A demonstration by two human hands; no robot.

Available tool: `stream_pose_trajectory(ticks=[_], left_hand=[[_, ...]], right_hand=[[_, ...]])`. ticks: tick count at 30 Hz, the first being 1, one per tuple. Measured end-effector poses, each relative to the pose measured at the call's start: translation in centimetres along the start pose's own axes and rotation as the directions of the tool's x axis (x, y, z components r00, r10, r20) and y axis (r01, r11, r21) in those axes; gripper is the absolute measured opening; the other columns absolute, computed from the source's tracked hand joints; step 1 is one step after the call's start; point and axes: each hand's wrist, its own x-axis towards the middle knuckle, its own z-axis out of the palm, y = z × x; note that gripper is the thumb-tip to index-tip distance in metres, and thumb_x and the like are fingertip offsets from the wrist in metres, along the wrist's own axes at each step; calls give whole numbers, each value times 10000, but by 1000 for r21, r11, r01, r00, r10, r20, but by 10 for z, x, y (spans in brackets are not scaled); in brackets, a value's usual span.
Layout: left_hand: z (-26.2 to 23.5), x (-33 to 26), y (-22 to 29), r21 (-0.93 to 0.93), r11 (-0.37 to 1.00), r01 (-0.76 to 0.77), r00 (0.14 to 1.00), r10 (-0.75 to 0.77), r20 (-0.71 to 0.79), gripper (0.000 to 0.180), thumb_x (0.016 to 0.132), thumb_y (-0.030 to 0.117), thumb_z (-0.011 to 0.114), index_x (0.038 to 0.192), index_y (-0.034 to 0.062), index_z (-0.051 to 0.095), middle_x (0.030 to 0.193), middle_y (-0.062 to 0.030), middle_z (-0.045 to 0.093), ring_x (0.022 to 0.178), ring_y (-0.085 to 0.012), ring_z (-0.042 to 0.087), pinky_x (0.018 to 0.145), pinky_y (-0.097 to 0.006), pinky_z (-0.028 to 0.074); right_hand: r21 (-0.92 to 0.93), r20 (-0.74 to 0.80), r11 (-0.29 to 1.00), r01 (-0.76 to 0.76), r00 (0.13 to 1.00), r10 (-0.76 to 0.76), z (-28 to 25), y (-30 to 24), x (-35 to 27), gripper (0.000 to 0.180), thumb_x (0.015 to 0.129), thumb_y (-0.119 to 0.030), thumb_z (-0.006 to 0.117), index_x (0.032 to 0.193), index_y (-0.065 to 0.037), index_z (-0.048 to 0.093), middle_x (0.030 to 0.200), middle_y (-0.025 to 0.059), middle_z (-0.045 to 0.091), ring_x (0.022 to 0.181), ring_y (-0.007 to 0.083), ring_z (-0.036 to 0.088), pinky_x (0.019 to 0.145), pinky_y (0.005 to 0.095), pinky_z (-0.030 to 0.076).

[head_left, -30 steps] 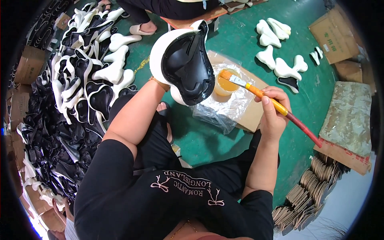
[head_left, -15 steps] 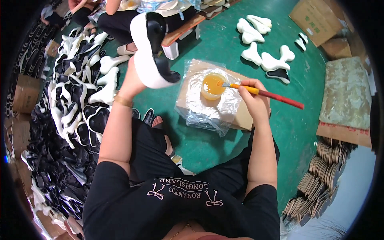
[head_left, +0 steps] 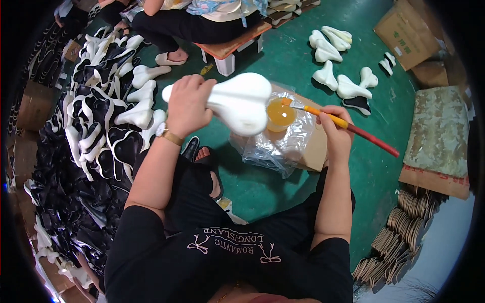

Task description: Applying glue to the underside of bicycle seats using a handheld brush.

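Note:
My left hand [head_left: 189, 103], with a watch on the wrist, is closed around the narrow end of a white bicycle saddle [head_left: 242, 101]. Its smooth white top faces up, and its wide end is beside a tub [head_left: 277, 129] of amber liquid, overlapping the tub's left edge in view. Between the fingers of my right hand [head_left: 336, 135] is a paintbrush [head_left: 366, 135] with a yellow and red handle. The brush's bristles are over the liquid; whether they touch it I cannot tell. Under the tub, clear plastic film [head_left: 268, 157] covers part of a cardboard box [head_left: 312, 151].
White and black saddle pieces [head_left: 136, 113] form a large heap on the left, above black shells [head_left: 76, 202]. Several white saddles [head_left: 326, 76] lie on the green floor at the far right. Another person sits on a low bench [head_left: 232, 46] ahead. Cartons [head_left: 406, 35] stand at right.
My left hand has swung the saddle right and nearer, turning it from on edge, black underside showing, to white top up. The brush has shifted slightly right in view.

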Motion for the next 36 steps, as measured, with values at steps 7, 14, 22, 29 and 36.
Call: stream_pose_trajectory(ticks=[7, 14, 22, 29, 36], left_hand=[[7, 11, 36, -59, 998, -9, 1000, 9, -3, 459, 590, 96, 611, 1049, 82, 623, 945, -107, 559, 952, -296, 529, 851, -392, 415], [12, 12, 39, -42, 999, 19, 999, -21, -43, 479, 575, 84, 607, 1054, 82, 621, 944, -114, 556, 943, -302, 530, 846, -394, 413], [7, 12, 39, -63, 998, 27, 995, -33, -90, 487, 568, 93, 610, 1055, 86, 622, 951, -113, 548, 929, -301, 524, 825, -392, 410], [4, 9, 26, -81, 993, 84, 987, -95, -133, 471, 566, 90, 595, 1036, 96, 628, 925, -108, 549, 913, -304, 523, 806, -400, 412], [8, 3, 26, -120, 987, 107, 984, -122, -126, 502, 562, 111, 607, 1064, 113, 630, 931, -106, 561, 913, -312, 531, 814, -401, 415]], right_hand=[[-26, 272, 998, 56, 961, -47, 40, 1, -17, 146, 794, -9, 680, 922, -24, 613, 971, 61, 595, 877, 131, 569, 768, 257, 463], [-222, 87, 935, 277, 961, -264, 1, -15, -7, 111, 766, 20, 660, 863, -11, 617, 891, 75, 604, 819, 157, 574, 739, 273, 467], [-310, 205, 867, 390, 918, -340, 22, -18, -5, 119, 729, 40, 654, 821, -29, 627, 869, 98, 613, 815, 175, 604, 739, 285, 494], [64, -42, 981, 181, 983, -179, 7, -22, -7, 109, 828, 32, 613, 923, -3, 575, 869, 59, 589, 772, 117, 572, 712, 244, 489], [-39, -37, 992, 119, 992, -120, -17, -26, -6, 75, 848, 2, 615, 908, -2, 572, 847, 41, 587, 730, 99, 581, 667, 225, 485]])
